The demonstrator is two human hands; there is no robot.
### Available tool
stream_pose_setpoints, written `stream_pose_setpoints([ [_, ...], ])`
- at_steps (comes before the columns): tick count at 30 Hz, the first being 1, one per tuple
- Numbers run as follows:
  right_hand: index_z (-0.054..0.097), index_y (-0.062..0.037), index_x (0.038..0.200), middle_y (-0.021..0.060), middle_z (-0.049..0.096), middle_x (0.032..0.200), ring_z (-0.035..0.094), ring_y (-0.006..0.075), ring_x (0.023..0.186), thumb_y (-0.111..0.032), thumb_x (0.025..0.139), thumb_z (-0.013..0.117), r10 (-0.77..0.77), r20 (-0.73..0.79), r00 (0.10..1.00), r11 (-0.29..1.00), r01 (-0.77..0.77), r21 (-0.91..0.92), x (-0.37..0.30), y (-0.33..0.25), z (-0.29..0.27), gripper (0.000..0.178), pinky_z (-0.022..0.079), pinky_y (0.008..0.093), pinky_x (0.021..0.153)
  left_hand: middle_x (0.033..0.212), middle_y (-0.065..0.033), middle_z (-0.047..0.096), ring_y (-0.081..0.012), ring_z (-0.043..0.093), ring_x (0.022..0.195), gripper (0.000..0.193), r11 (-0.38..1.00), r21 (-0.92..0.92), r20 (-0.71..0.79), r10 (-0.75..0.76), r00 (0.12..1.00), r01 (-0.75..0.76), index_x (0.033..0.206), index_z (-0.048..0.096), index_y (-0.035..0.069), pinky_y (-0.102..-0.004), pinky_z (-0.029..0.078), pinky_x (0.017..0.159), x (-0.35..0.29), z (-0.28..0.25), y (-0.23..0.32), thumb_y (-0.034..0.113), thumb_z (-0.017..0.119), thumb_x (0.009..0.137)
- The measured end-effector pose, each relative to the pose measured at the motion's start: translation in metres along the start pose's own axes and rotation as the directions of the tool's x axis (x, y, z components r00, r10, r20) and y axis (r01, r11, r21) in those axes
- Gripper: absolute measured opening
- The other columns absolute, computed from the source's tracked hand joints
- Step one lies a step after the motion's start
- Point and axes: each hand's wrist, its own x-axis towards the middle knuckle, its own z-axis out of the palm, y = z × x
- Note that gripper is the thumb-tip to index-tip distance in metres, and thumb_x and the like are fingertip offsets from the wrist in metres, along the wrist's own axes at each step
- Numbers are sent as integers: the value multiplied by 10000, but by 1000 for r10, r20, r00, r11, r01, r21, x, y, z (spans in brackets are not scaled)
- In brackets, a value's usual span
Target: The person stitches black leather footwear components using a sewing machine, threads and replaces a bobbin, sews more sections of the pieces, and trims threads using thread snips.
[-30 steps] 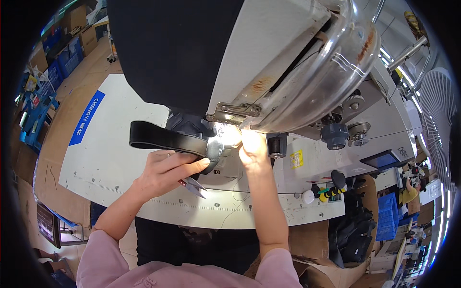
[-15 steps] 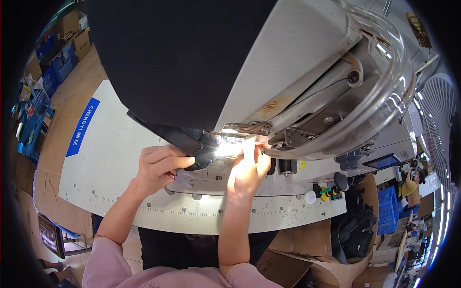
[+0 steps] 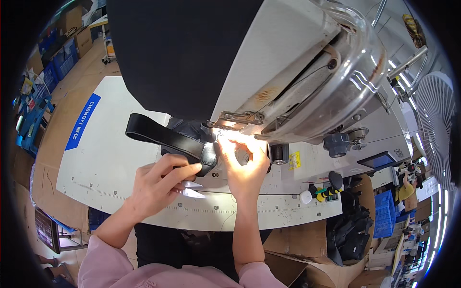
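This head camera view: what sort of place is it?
Most likely a sewing workshop or factory. A large sewing machine fills the view, a black looped strap lies by its bright light, and a cardboard box holding black pieces sits nearby.

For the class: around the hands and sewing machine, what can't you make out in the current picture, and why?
- Head view: scissors; handles covered by the left hand.
- Head view: right hand; glare hides whether its fingertips hold anything.
- Head view: black piece beneath the strap; far side behind the sewing machine.
- Head view: machine's top; cut off by the upper edge.
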Motion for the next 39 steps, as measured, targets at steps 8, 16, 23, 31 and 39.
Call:
stream_pose_setpoints([
  [8,622,17,880,52,566,785,552,137,726,-84,809,714,233,102,967,956,-247,157,2,2,-2,154,446,273,674,865,-52,565,-145,601,643,425,934,-277,52,-221,974,227,982,619,32,-257,479,496,3,-42,26,190,829,649],
  [16,625,9,907,112,597,901,579,213,796,-79,791,705,129,136,982,991,-123,-56,-2,-14,-36,167,443,302,781,915,-134,567,-298,575,747,254,739,220,32,-658,752,637,988,540,-6,-371,459,667,-97,-54,-88,12,679,776],
  [23,647,-6,902,138,637,944,611,226,822,41,820,603,-668,-181,722,726,577,-374,23,-124,-144,105,504,305,736,1089,-115,594,-347,544,1071,310,896,285,-341,-238,909,342,1040,575,79,-496,392,919,-61,-60,-27,79,699,755],
  [31,548,-143,1300,77,654,1109,612,130,755,-62,900,569,-549,475,688,431,719,-545,162,-186,-173,409,505,285,719,1343,-99,446,-256,398,1295,540,891,403,329,71,942,-208,1264,467,70,-459,204,1144,31,-20,4,32,586,739],
  [39,624,-65,1037,111,634,1099,601,182,967,-134,968,503,-634,454,626,541,778,-318,154,-198,-200,155,413,362,992,1240,-66,496,-234,496,1181,414,926,253,163,244,956,-279,1130,523,186,-428,383,990,18,18,-49,64,617,745],
])
